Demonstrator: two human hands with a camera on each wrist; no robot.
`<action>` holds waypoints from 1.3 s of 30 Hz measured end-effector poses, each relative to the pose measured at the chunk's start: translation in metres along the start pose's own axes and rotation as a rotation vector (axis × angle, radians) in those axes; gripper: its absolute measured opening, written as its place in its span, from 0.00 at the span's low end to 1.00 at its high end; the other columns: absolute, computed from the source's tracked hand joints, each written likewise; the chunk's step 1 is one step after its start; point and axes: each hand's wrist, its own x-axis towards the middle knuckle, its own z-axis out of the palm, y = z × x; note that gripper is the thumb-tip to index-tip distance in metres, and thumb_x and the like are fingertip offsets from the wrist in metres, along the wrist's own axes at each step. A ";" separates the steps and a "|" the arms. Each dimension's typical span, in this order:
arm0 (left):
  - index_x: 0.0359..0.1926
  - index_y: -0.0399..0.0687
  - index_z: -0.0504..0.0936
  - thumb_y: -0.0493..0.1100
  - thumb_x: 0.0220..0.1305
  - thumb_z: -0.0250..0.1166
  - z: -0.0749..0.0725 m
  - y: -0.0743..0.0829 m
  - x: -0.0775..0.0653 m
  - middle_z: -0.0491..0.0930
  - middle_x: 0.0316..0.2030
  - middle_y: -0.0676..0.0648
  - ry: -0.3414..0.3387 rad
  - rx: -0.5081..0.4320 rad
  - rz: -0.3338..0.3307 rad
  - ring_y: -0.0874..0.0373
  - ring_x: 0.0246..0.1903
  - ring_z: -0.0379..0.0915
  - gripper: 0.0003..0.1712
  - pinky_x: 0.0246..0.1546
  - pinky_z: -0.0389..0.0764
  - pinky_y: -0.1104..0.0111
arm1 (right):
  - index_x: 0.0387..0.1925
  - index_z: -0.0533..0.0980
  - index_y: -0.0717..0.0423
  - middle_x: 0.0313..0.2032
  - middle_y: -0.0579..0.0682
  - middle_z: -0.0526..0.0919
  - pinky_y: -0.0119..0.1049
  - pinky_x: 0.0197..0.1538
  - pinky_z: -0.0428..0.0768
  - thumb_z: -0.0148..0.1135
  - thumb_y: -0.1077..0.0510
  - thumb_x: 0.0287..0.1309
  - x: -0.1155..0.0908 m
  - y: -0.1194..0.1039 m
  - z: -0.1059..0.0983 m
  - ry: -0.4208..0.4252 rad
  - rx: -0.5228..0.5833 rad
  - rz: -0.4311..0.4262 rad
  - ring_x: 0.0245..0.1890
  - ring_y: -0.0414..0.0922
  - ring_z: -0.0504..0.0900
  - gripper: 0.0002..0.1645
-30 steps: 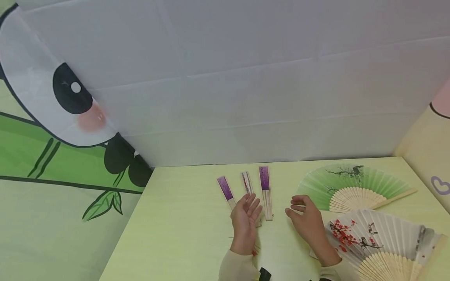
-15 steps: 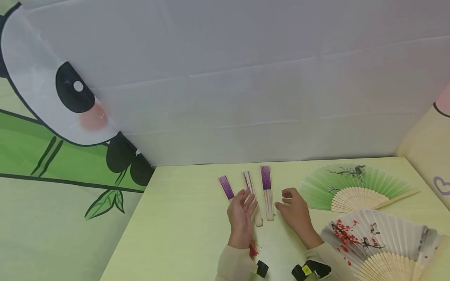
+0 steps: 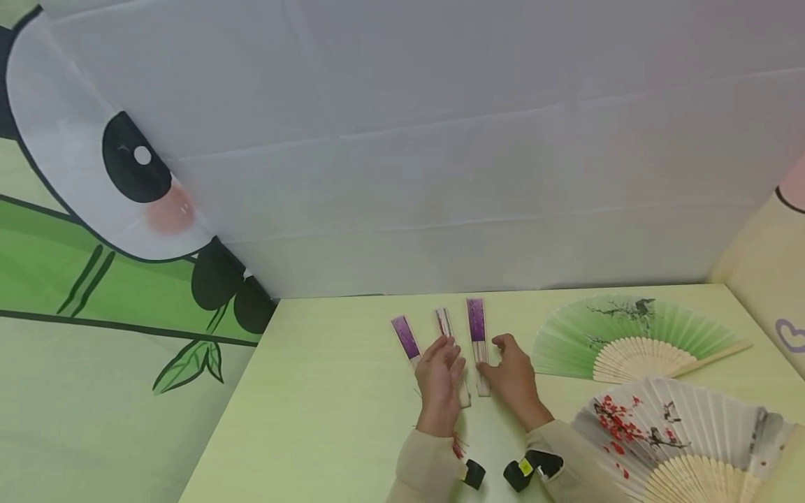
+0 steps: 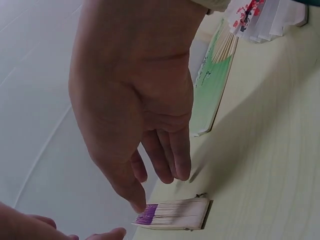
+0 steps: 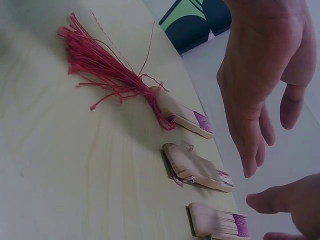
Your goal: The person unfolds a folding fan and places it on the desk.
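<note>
Three folded fans lie on the table: a purple one [image 3: 405,338] on the left with a red tassel [image 5: 107,62], a white-patterned one [image 3: 443,321] in the middle, and another purple one [image 3: 476,320] on the right. My left hand [image 3: 440,388] hovers palm inward over the middle fan, fingers relaxed and holding nothing. My right hand [image 3: 514,381] is just right of the right purple fan, thumb and fingers spread apart. Its thumb overlaps that fan's sticks in the head view, but the right wrist view shows the thumb above the fan; contact is unclear.
An opened green fan [image 3: 572,342] lies at the table's back right, with an opened white fan [image 3: 704,412] bearing red blossoms in front of it. A white cloth wall [image 3: 440,175] rises along the table's back edge.
My right hand has moved left, from beside the green fan to the right purple fan. My left hand shifted slightly and stays over the middle fan. The fans have not moved.
</note>
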 end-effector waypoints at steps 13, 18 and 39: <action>0.76 0.24 0.60 0.37 0.78 0.48 0.006 -0.002 -0.001 0.59 0.77 0.27 -0.125 0.046 -0.039 0.32 0.79 0.50 0.32 0.82 0.52 0.46 | 0.61 0.74 0.71 0.49 0.73 0.85 0.62 0.49 0.84 0.77 0.68 0.51 0.003 0.001 0.017 0.041 -0.104 -0.054 0.47 0.68 0.86 0.35; 0.77 0.26 0.60 0.39 0.77 0.46 0.009 -0.001 -0.002 0.57 0.78 0.28 -0.163 0.091 -0.066 0.33 0.80 0.46 0.33 0.82 0.48 0.45 | 0.57 0.77 0.72 0.45 0.71 0.87 0.60 0.45 0.85 0.75 0.74 0.50 0.000 -0.001 0.021 0.102 -0.130 -0.125 0.42 0.65 0.87 0.31; 0.78 0.26 0.58 0.41 0.75 0.48 0.011 -0.011 -0.003 0.51 0.79 0.24 -0.220 0.172 -0.140 0.30 0.80 0.44 0.36 0.81 0.52 0.44 | 0.57 0.76 0.71 0.43 0.67 0.88 0.58 0.43 0.85 0.69 0.74 0.48 -0.001 0.004 0.015 0.082 -0.032 -0.066 0.42 0.61 0.87 0.30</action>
